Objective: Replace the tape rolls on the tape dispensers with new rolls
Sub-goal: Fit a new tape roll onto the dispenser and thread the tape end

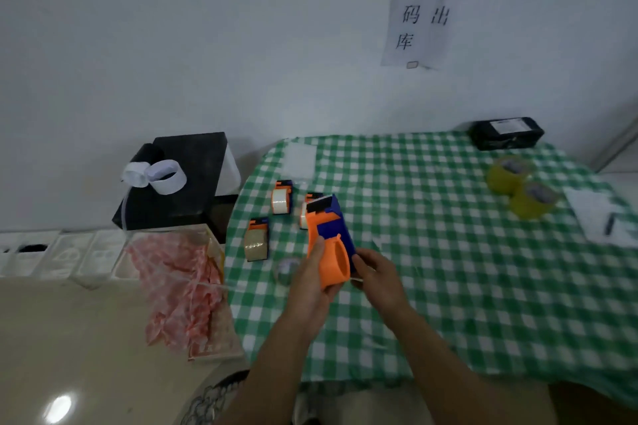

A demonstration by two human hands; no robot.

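Note:
An orange and blue tape dispenser [329, 238] is held up over the green checked table [431, 252]. My left hand [312, 281] grips its orange body from the left. On its right side my right hand [374, 271] holds the blue edge with curled fingers. Three more dispensers stand on the cloth: one with white tape [282, 197], one with brownish tape [257, 240], and one partly hidden behind the held one [305, 214]. A clear tape roll [287, 270] lies left of my left hand. Two yellow rolls [521, 188] sit at the far right.
A black parcel [505, 133] lies at the table's back right corner, white papers [604, 221] at the right edge. Left of the table stand a black box [183, 183] with white tape cores [155, 176] on top and a pink-patterned plastic bag [179, 290].

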